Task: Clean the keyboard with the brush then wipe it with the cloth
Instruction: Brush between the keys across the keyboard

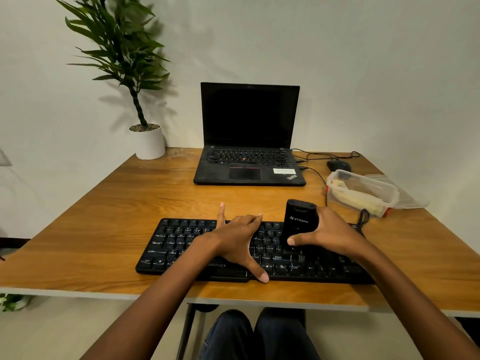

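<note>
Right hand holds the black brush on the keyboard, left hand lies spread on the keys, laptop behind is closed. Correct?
No: the laptop is open, screen dark, per the head view. The right hand holds the brush on the keyboard; the left hand lies spread.

A plain off-white wall (363, 61) fills the upper half of the view, with no window in sight. Light falls from the front and right, throwing soft leaf shadows on the wall behind a tall green leafy plant in a white cylindrical pot (149, 142). The pot stands at the far left corner of the warm brown wood-grain tabletop (104, 229), which has a pale edge strip along its near side. A dark metal leg (185, 331) slants down beneath it to a pale beige floor (78, 331). Low at the left edge sits a small green plant (13, 302).
</note>
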`<state>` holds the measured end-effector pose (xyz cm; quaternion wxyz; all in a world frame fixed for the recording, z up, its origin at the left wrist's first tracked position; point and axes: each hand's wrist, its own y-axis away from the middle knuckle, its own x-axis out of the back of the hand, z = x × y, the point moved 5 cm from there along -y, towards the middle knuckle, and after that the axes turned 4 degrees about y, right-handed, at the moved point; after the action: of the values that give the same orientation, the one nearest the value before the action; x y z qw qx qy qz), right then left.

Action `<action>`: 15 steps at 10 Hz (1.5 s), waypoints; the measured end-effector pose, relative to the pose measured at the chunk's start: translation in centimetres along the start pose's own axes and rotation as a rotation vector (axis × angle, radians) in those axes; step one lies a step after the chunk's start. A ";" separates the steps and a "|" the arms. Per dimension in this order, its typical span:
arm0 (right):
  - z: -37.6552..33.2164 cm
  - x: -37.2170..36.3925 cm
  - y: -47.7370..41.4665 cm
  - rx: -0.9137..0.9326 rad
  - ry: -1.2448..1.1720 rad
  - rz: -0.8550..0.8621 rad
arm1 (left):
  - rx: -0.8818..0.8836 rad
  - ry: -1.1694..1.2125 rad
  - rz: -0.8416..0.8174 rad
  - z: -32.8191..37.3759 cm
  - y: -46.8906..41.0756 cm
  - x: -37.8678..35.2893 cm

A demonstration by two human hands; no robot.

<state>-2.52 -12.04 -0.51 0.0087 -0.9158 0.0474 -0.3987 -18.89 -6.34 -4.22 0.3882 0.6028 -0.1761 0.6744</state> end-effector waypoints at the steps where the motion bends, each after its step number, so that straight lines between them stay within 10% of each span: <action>1: 0.0 0.1 -0.5 -0.043 0.045 0.084 | -0.001 0.002 -0.001 -0.1 0.0 0.0; 7: -0.3 0.0 0.2 -0.111 0.057 0.061 | -0.001 -0.021 0.009 -0.1 -0.1 0.0; 9: -0.7 -0.6 -0.1 -0.072 0.098 0.302 | 0.005 -0.023 0.003 0.0 0.0 0.0; 15: -1.0 0.6 3.0 0.039 -0.070 -0.181 | -0.003 -0.019 0.006 -0.1 0.1 -0.1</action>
<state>-3.05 -15.03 0.42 -0.0079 -0.9295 -0.0438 -0.3663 -19.04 -6.35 -4.35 0.3855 0.6083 -0.1825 0.6694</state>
